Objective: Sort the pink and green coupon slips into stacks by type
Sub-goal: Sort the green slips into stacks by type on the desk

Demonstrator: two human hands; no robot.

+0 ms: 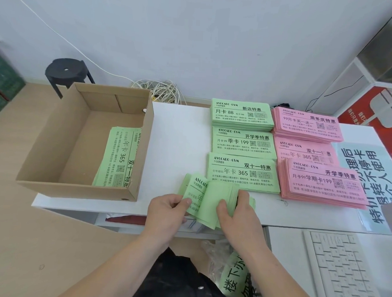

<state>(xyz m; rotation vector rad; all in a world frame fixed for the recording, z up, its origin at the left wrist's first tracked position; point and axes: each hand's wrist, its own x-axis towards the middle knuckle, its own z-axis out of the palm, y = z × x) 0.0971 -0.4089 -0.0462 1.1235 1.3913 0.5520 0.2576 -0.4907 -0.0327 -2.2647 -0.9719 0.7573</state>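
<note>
Bundle: green slips point(213, 203), at the table's point(180, 136) near edge, just in front of the green stacks point(243, 173)
Our left hand point(165, 212): pinching its left end
Our right hand point(241, 215): curled round its right side
Further out: pink stacks point(319, 183) to the right, box point(76, 189) to the left

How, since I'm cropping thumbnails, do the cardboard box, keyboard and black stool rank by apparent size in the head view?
1. cardboard box
2. keyboard, partly cut off
3. black stool, farther away, so unsure

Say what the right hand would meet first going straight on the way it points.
Likely the nearest green stack, just beyond the green bundle the right hand grips, though depth is unclear.
</note>
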